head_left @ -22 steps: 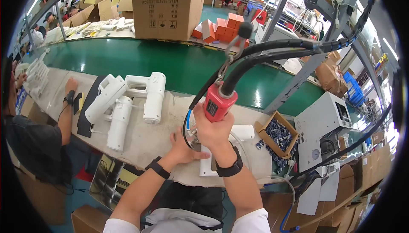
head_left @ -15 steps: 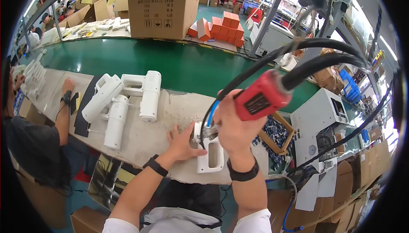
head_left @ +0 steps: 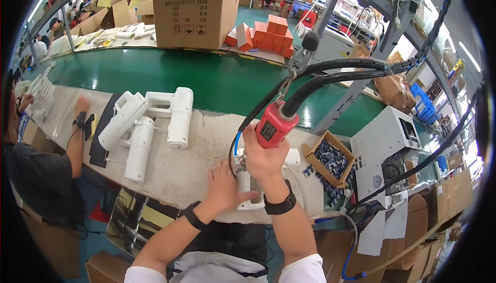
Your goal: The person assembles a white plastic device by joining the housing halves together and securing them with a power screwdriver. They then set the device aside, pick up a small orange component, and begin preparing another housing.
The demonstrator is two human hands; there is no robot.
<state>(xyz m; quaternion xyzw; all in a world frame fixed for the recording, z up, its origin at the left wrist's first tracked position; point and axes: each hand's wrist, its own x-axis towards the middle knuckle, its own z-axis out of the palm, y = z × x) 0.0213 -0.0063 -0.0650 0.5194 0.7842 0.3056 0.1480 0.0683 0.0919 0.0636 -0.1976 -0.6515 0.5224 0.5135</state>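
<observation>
My right hand [head_left: 266,159] is wrapped round a red corded power tool [head_left: 276,126], which hangs from a metal hook with thick black cables. The tool's metal lower end is at a white plastic housing [head_left: 248,205] with a looped handle, lying on the bench in front of me. My left hand [head_left: 223,187] lies against the left side of this housing, fingers stretched out and thumb reaching across the handle part. My right hand and the tool cover much of the housing's upper part, so the exact contact point is hidden.
Several white gun-shaped housings [head_left: 138,148] lie on the bench to the left. A cardboard tray [head_left: 345,182] of small dark parts and a white machine [head_left: 374,143] stand at the right. Behind runs a green conveyor belt [head_left: 119,68]. A co-worker's arm [head_left: 76,138] rests at far left.
My right hand and the red tool have moved left and down, closer to my left hand. My left hand has shifted slightly right, its thumb now farther over the handle.
</observation>
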